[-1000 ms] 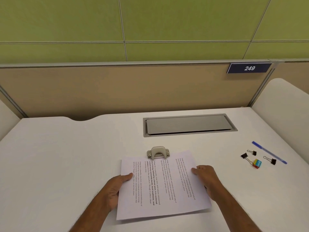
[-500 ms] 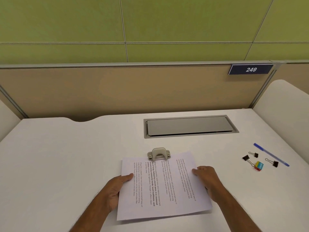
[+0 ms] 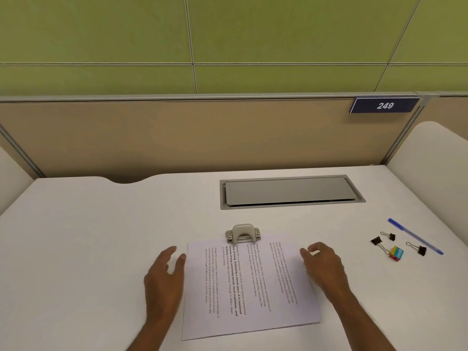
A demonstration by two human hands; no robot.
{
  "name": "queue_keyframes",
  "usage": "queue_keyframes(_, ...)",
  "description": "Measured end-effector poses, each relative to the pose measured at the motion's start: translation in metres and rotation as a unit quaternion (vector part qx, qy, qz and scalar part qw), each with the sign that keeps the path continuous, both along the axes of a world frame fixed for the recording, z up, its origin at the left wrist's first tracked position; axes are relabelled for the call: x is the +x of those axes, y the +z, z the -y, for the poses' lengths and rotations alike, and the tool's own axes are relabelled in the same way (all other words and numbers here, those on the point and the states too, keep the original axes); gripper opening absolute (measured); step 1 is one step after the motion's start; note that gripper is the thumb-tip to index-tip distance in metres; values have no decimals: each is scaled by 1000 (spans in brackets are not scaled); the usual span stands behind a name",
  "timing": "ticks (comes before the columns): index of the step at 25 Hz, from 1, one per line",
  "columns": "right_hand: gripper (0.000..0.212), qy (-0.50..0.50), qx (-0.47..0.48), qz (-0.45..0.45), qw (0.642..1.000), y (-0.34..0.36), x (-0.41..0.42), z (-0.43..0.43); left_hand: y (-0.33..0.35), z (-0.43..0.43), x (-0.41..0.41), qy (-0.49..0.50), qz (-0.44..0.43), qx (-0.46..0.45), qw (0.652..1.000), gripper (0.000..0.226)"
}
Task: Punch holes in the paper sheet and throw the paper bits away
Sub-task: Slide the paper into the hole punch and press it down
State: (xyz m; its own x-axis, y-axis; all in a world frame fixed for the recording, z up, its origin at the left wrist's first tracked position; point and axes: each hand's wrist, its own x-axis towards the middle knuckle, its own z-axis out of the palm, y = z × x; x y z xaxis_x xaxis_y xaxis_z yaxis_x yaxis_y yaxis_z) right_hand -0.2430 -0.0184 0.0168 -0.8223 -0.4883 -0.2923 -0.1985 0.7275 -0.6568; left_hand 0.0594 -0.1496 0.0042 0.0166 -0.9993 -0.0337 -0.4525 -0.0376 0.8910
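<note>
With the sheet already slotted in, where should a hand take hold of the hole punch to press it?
Probably the domed lever on top of the hole punch, approached from above. Its slot faces the person and holds the far edge of the paper sheet, so a hand coming from the front or sides would likely disturb the sheet.

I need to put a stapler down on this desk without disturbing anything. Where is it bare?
The widest bare patch is the desk left of the paper sheet and left hand. A smaller one lies between the hole punch and the grey hatch. Crowded: the right side, with binder clips, sharpener and pen.
</note>
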Motion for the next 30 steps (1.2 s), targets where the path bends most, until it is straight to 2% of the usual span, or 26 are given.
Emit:
queue_keyframes(2, 27, 1, -16, -57, 998, 8, 8, 6, -5, -13, -11, -103, 60, -103, 988, 36)
queue_keyframes(5, 29, 40, -126, -107, 985, 12, 30, 27, -22, -21, -24, -231, 156, -179, 944, 46)
queue_keyframes(7, 28, 80, -179, -124, 973, 13, 45, 47, -36, -22, -29, -267, 217, -191, 919, 52)
queue_keyframes(10, 25, 136, -209, -177, 952, 9, 63, 82, -44, -19, -35, -283, 246, -177, 910, 56)
queue_keyframes(17, 50, 263, -86, -249, 928, -15, 72, 144, -55, -14, -36, -287, 277, -157, 904, 57)
queue_keyframes(25, 53, 345, 31, -287, 893, -36, 67, 177, -49, -16, -37, -294, 319, -135, 891, 57)
queue_keyframes(30, 57, 358, 83, -286, 885, -44, 65, 181, -48, -15, -39, -297, 319, -123, 892, 57)
